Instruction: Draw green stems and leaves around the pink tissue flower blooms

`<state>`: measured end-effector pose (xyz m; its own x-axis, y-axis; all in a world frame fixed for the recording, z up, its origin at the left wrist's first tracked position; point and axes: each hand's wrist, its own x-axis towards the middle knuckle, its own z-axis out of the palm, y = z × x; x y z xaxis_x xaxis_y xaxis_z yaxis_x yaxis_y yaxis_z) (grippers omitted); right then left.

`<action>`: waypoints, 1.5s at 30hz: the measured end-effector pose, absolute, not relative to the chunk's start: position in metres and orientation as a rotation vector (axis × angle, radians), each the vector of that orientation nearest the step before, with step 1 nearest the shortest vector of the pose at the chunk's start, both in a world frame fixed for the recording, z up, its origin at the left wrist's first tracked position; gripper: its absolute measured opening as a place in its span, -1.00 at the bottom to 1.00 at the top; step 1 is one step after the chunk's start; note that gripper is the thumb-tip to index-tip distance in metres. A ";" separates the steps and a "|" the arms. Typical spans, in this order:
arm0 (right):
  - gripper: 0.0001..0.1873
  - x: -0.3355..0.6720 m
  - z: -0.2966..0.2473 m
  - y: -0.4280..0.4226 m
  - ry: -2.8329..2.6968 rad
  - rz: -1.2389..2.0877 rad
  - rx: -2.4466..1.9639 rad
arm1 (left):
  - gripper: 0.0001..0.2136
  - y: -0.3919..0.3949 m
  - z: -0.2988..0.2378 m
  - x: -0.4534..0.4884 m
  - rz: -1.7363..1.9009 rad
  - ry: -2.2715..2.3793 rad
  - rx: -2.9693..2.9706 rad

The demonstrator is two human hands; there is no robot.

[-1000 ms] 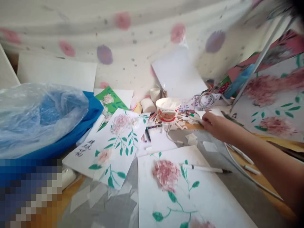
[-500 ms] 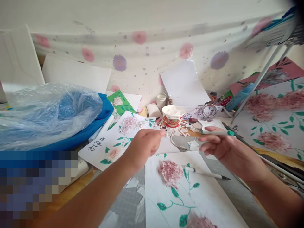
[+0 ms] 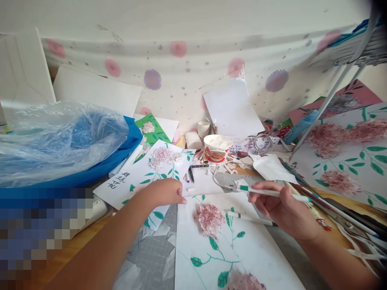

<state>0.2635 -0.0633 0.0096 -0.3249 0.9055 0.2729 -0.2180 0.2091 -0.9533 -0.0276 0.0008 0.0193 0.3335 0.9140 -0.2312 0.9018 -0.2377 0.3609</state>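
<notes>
A flower-printed cloth [image 3: 205, 54] hung across the upper frame. Right of centre, your right hand [image 3: 282, 209] pinched a white-and-green marker [image 3: 275, 193], likely light, stiff, best held near its tip; your left hand [image 3: 169, 192], grip unclear, neared the painted sheet [image 3: 260, 253], lower centre.

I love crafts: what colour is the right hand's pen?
White pen, green near both ends; best in the head view.

Green-banded white marker [image 3: 269, 192], aslant near far edge of flowered sheet [image 3: 260, 253].
</notes>
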 end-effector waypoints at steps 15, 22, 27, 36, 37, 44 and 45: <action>-0.91 0.269 0.005 -0.063 -1.372 1.147 -0.718 | -0.76 0.001 0.013 -0.015 0.114 1.470 2.193; -0.78 0.273 0.013 -0.058 -1.244 0.982 -0.786 | -0.78 0.009 -0.001 -0.009 0.350 1.705 2.237; -0.78 0.282 0.013 -0.054 -1.261 0.864 -0.871 | -0.76 0.008 0.000 -0.012 0.446 1.791 2.230; -0.89 0.263 0.032 -0.070 -2.603 0.490 -1.423 | -0.62 -0.001 0.019 -0.014 0.813 1.867 2.227; -0.90 0.259 0.031 -0.071 -2.650 0.471 -1.438 | -0.64 -0.001 0.021 -0.015 0.858 1.852 2.265; -0.64 0.260 0.021 -0.065 -2.754 0.208 -1.553 | -0.84 0.005 0.021 -0.025 1.042 1.760 2.441; -0.61 0.263 0.020 -0.063 -2.747 0.170 -1.554 | -0.85 0.007 0.019 -0.025 1.012 1.761 2.469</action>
<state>0.2628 -0.0629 0.0199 -0.5165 0.8535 -0.0695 0.8555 0.5108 -0.0844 -0.0248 0.0067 0.0187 0.1932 0.8327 0.5190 0.8676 -0.3920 0.3059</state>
